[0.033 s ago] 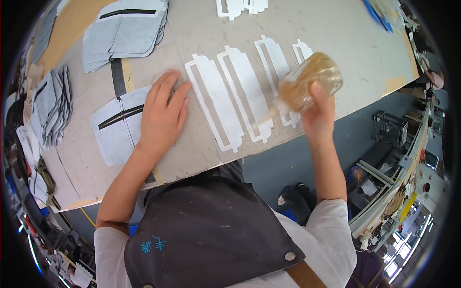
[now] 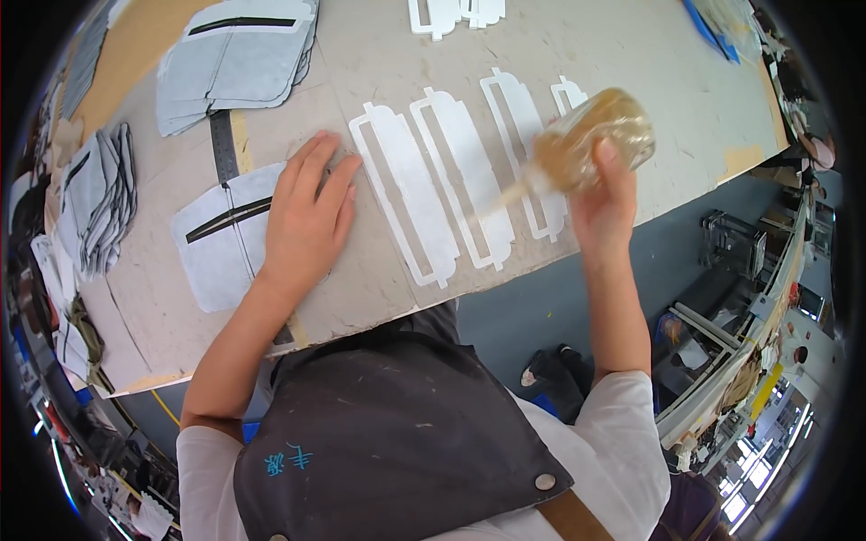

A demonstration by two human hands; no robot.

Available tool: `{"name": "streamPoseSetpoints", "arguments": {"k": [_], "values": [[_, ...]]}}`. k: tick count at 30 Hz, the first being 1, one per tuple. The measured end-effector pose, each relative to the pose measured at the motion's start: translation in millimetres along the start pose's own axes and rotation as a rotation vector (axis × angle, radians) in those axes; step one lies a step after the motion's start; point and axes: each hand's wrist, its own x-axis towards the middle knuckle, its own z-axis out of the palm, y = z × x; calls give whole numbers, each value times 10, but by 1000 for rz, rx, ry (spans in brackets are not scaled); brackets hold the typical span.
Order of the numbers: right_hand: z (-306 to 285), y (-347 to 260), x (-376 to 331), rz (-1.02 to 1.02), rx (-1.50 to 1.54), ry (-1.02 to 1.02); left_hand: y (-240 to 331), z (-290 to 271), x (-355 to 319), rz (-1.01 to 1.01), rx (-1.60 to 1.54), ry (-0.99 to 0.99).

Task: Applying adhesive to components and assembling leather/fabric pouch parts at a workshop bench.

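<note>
Right hand [image 2: 603, 200] closed around a clear plastic squeeze bottle [image 2: 591, 142] of amber, glue-like liquid. Bottle tipped sideways, thin nozzle pointing down-left over the white frame pieces [image 2: 451, 194]; can't tell if the tip touches them.

Frame pieces: four flat, stiff-looking white cutouts, long rectangles with a slot through the middle and small tabs at the ends, lying side by side on the worktable [image 2: 686, 81]. Table top is worn, grey-beige, scuffed.

Left hand [image 2: 307, 221] open, palm down, fingers spread, gripping nothing. It lies just left of the frame pieces, partly on the table and partly on a grey fabric panel [image 2: 216, 239], soft and matte with rounded corners and a dark slit across it.

Metal ruler [image 2: 223, 144] above that panel. Stack of similar grey panels [image 2: 234, 63] further up-left of the frame pieces.
</note>
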Motion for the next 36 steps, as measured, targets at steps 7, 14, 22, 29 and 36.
{"name": "streamPoseSetpoints", "arguments": {"k": [7,14,22,29,36], "values": [[205,-3,649,-259,-123,-56,18,-2,-6,-18,-14,-7],[164,63,798,-292,-208,-82,30,-28,10,0,19,-16],[-43,-14,556,-208,-275,-22,17,-10,-8,-13,-23,-10],[-211,-99,227,-141,-322,27,8,-15,16,10,21,-1],[-400,-125,-13,-65,-360,-43,-14,-13,13,8,41,-5]]}}
